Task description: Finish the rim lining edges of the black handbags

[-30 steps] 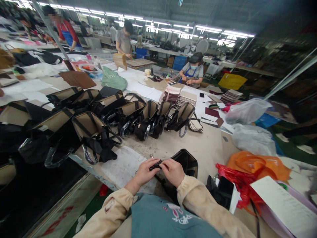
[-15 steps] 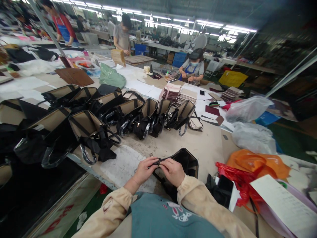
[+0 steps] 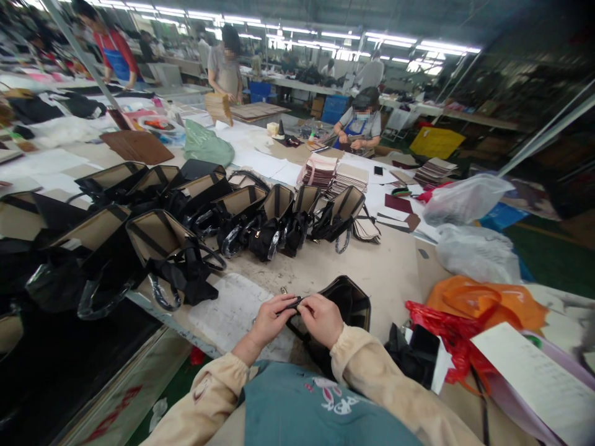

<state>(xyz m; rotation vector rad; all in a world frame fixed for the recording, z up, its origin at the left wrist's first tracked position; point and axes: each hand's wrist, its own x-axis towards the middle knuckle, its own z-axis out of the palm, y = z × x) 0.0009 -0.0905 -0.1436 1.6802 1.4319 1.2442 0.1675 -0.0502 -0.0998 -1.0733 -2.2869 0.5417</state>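
A black handbag lies on the worktable right in front of me. My left hand and my right hand are both closed, pinching a thin black strap of that bag between their fingertips. The two hands sit close together at the bag's near edge. A small metal piece lies on the table just beyond my left hand.
Several tan-and-black bags stand in rows on the left and middle. Stacks of cut pieces lie farther back. Plastic sacks, white, orange and red, crowd the right beside a paper sheet. Other people work at far tables.
My hands have stayed on the strap and shifted only slightly. The view has drifted a little.
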